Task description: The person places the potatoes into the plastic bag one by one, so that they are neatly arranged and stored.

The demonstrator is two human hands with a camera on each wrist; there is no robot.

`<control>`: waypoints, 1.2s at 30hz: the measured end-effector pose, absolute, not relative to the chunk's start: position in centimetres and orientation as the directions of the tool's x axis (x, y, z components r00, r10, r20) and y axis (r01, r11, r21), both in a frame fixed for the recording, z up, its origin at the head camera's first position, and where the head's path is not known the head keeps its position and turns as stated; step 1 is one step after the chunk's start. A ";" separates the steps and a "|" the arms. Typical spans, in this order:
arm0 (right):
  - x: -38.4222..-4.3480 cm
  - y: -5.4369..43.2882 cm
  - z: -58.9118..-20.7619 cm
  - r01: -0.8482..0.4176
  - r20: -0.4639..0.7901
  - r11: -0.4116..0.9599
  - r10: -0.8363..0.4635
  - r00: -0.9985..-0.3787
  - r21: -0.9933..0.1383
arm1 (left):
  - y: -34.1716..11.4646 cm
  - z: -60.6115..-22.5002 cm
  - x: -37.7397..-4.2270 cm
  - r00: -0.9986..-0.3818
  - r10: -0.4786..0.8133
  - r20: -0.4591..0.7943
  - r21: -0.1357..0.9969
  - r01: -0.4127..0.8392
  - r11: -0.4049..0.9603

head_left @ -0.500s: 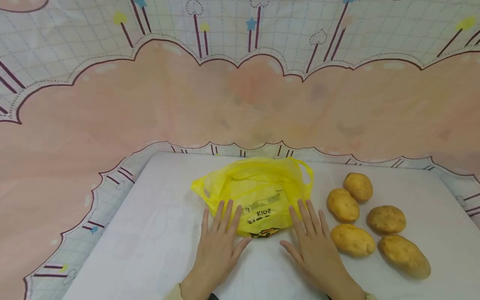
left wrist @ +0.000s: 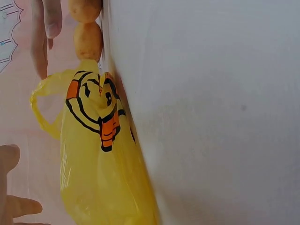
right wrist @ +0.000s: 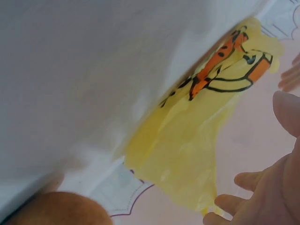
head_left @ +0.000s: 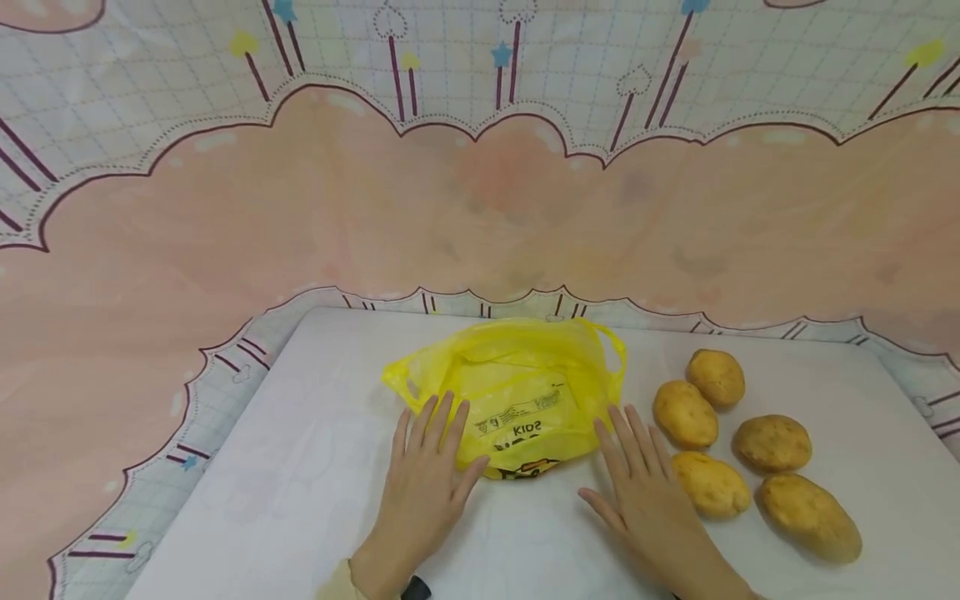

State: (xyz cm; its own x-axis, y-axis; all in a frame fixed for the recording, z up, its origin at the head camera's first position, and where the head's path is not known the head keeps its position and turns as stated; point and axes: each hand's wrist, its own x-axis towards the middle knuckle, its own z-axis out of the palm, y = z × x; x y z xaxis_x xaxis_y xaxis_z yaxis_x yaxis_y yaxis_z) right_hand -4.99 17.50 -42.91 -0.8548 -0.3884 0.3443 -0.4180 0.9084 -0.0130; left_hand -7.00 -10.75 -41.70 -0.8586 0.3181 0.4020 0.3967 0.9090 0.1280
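Note:
A yellow plastic bag point(head_left: 517, 392) with black printing stands partly spread in front of me, its mouth facing up and its handles out to both sides. My left hand point(head_left: 427, 487) is held flat, fingers straight, overlapping the bag's near left corner in the head view. On the other side my right hand point(head_left: 648, 496) has its fingers extended by the near right corner. Neither holds anything. The left wrist view shows a cartoon print in orange and black on the near side of the bag point(left wrist: 103, 173).
To the right of the bag lie several loose potatoes point(head_left: 772, 442). The nearest potato point(head_left: 716, 487) is partly covered by the right hand. They rest on a white table point(head_left: 300, 433), with a pink patterned cloth point(head_left: 450, 217) hanging behind it.
The hands have moved slightly apart, the left one leftward and the right one rightward. The bag and potatoes stay in place.

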 end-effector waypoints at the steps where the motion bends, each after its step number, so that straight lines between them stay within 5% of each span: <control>1: -5.0 17.6 -42.9 -0.420 0.348 0.907 -0.392 -0.852 -0.008 | -10.9 -41.7 -7.1 -0.856 0.313 0.411 0.134 0.397 0.908; 24: -4.3 22.0 -43.8 -0.430 0.342 0.902 -0.412 -0.845 0.026 | -12.7 -42.0 -8.3 -0.844 0.223 0.488 0.225 0.369 0.902; 36: -4.0 23.2 -43.2 -0.374 0.212 0.927 -0.366 -0.906 0.004 | -13.8 -42.2 -8.6 -0.816 0.181 0.549 0.255 0.370 0.893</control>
State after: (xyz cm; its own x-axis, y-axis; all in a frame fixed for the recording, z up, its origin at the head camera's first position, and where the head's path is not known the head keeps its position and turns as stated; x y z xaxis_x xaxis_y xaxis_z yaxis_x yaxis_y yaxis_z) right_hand -3.98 23.25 -43.19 -0.9061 -0.3662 0.2117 -0.3739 0.9275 0.0041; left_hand -8.59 -13.82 -42.22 -0.8157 0.1810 0.5494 0.3699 0.8934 0.2548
